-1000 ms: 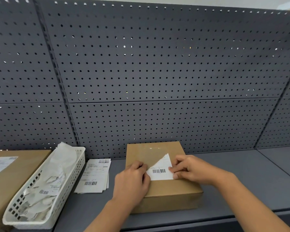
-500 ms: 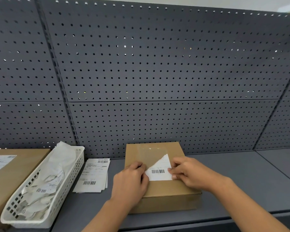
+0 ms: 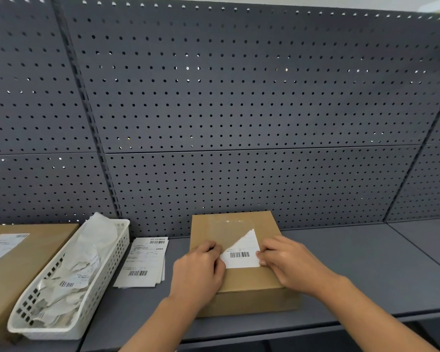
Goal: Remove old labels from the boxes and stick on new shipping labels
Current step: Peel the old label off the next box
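A brown cardboard box lies on the grey shelf in front of me. On its top sits the old label, torn down to a white triangle with a barcode; a shiny bare patch shows above it. My left hand rests on the box with its fingers curled at the label's left tip, fingertips hidden. My right hand pinches the label's lower right edge between thumb and forefinger. A stack of new shipping labels lies on the shelf left of the box.
A white perforated basket holding several crumpled peeled labels stands at the left. A second, larger cardboard box with a label lies at the far left. A grey pegboard wall rises directly behind. The shelf's front edge runs below the box.
Both hands stay at the label's two ends with hardly any shift. The torn triangle keeps the same shape.
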The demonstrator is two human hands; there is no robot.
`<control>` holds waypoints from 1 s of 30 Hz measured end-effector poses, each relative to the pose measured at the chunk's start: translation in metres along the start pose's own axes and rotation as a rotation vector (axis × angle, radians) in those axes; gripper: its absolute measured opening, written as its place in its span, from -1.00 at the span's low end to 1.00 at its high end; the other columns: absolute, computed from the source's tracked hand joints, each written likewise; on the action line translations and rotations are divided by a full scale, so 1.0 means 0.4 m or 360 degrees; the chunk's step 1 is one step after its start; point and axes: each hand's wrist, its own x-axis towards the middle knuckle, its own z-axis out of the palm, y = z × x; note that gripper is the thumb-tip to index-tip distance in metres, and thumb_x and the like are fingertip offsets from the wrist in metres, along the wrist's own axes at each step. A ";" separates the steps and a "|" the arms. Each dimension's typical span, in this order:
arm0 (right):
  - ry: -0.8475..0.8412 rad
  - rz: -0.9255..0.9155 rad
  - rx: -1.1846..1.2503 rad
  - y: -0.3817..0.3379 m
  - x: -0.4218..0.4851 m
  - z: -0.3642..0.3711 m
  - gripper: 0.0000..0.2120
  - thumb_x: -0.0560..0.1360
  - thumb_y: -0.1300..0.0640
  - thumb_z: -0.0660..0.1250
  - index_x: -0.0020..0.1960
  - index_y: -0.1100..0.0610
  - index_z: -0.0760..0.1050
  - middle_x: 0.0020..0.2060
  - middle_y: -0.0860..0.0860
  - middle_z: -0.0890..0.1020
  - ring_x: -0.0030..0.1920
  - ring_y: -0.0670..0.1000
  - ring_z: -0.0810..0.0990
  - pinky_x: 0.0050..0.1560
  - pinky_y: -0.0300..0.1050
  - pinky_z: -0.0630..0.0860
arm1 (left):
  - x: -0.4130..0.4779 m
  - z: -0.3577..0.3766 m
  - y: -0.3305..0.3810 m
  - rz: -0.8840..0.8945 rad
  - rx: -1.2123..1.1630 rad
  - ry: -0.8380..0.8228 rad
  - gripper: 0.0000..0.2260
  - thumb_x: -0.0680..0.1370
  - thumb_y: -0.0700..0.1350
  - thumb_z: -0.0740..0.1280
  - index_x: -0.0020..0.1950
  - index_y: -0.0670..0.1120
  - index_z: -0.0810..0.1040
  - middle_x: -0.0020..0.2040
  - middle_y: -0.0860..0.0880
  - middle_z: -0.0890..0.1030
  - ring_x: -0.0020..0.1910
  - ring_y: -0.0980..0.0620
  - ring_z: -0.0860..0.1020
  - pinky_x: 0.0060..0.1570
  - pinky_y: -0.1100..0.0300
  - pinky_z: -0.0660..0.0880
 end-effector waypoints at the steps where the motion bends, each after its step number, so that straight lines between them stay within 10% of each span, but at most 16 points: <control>1: 0.0004 -0.0004 -0.0005 0.002 0.001 -0.002 -0.92 0.58 0.13 0.39 -0.07 0.03 0.64 -0.13 -0.15 0.51 -0.14 -0.06 0.46 -0.31 -0.10 0.51 | 0.001 -0.001 0.001 -0.0006 0.0002 -0.0002 -0.78 0.52 0.02 0.31 0.10 0.14 0.69 0.09 0.26 0.62 -0.14 0.13 0.64 -0.40 0.24 0.42; 12: -0.0435 0.0437 0.0867 0.022 0.020 -0.062 -0.85 0.54 -0.04 0.47 0.09 -0.08 0.69 -0.01 -0.19 0.57 0.04 -0.12 0.56 0.01 -0.36 0.43 | -0.003 -0.010 0.008 -0.0031 -0.0023 -0.0016 -0.79 0.52 0.00 0.32 0.09 0.14 0.69 0.09 0.25 0.63 -0.16 0.11 0.65 -0.39 0.24 0.38; 30: -0.0611 0.0321 0.0259 -0.001 0.054 -0.028 -0.75 0.49 0.33 0.09 -0.06 -0.04 0.25 -0.14 -0.17 0.37 -0.17 -0.13 0.35 -0.20 -0.19 0.30 | -0.002 -0.005 0.013 -0.0045 -0.0033 0.0019 -0.76 0.55 0.02 0.26 0.12 0.15 0.68 0.13 0.26 0.63 -0.13 0.10 0.65 -0.37 0.20 0.48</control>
